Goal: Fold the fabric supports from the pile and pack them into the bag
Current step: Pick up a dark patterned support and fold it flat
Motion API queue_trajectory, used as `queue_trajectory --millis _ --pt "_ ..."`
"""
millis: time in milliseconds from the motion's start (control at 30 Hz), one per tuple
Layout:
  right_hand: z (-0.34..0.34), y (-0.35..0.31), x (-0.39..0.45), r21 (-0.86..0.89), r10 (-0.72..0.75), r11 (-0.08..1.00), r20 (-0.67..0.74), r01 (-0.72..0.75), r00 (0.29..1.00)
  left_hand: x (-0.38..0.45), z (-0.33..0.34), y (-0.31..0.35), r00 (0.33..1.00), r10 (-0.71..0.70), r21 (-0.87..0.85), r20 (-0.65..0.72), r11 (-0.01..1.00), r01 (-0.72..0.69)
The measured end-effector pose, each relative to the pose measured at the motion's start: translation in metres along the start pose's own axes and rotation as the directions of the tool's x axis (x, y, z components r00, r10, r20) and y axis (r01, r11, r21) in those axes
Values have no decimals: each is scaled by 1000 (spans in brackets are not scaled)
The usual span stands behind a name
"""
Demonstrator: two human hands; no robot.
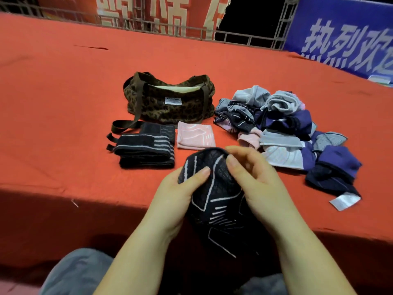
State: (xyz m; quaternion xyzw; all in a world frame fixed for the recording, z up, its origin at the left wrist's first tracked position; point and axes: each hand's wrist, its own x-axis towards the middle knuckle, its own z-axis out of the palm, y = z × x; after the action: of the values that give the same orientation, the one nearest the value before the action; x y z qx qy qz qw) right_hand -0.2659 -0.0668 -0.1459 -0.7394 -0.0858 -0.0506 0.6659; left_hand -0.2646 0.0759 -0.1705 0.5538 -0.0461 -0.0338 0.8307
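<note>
Head view: left hand (178,194) and right hand (255,184) both grip black support (214,201) with pale line pattern, held at near table (63,92) edge, lower end hanging toward lap. Left thumb pressed on fabric; right fingers curled at top fold, exact pinch blurred. Far centre: leopard-print bag (170,103), mouth open. Just near it: folded black striped supports (146,150) at left, folded pink support (195,135) beside them. Right: loose pile (287,128) of grey, purple, pink supports.
</note>
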Motion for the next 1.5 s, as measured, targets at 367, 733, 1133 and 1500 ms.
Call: queue_trajectory --millis 367,733,1133,1500 --pt "-12 17 -32 -461 -271 875 -207 151 940 -14 -37 -8 992 39 221 118 973 -65" --pt "-16 13 -31 -685 -442 614 113 392 890 -5 -17 15 946 158 511 283 810 -288" --pt "-21 12 -29 -609 -341 762 -90 219 936 10 -22 15 892 203 503 405 765 -402" --pt "-27 13 -19 -400 -101 913 -34 80 994 16 -22 15 958 279 222 -67 940 -258"
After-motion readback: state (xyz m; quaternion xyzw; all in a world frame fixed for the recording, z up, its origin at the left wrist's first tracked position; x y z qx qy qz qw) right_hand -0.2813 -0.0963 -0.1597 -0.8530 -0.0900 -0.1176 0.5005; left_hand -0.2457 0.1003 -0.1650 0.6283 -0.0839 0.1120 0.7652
